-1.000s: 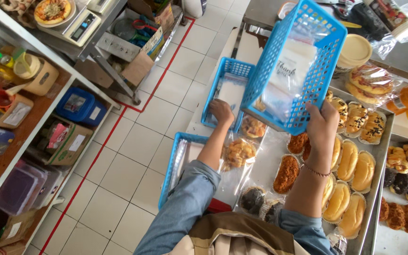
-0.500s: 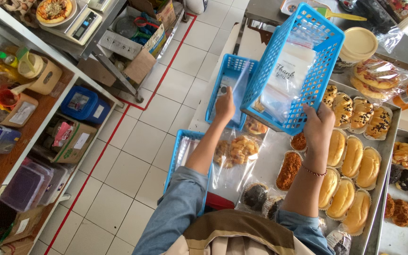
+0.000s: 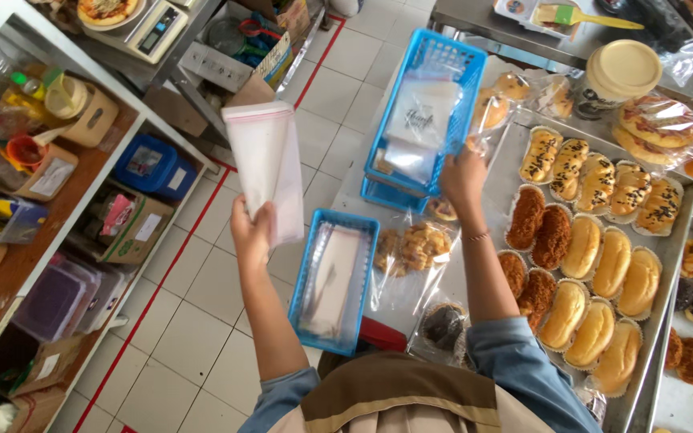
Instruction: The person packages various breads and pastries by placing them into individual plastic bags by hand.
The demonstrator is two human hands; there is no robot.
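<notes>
Two blue baskets: the far basket (image 3: 431, 104) holds flat clear bags, its near rim gripped by the right hand (image 3: 460, 178); the near basket (image 3: 334, 281) holds more. One stack of clear plastic bags (image 3: 265, 167), whitish and upright with a pink-edged top, is pinched in the left hand (image 3: 252, 234), raised over the floor, left of the baskets. One metal tray (image 3: 671, 265), at right, carries rows of buns.

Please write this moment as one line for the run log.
left hand: holds clear plastic bags raised over floor | right hand: on blue basket edge | tray of buns: at right
</notes>
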